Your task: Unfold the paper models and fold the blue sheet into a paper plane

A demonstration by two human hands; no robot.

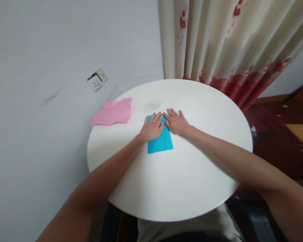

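Observation:
A blue sheet of folded paper (pixel 160 144) lies flat on the round white table (pixel 181 181), its near end showing creases. Across its upper left part rests my left hand (pixel 153 127), palm down with fingers stretched out. My right hand (pixel 176 121) lies at the paper's upper right edge, fingers spread, with its thumb side touching the blue sheet. The two hands nearly meet at the fingertips and thumbs. Part of the paper's far end is hidden beneath them.
A crumpled pink sheet of paper (pixel 113 112) lies at the table's left edge, partly overhanging it. On the wall behind are a socket and plug (pixel 96 82). A cream and red curtain (pixel 217 43) hangs beyond the table's far right side.

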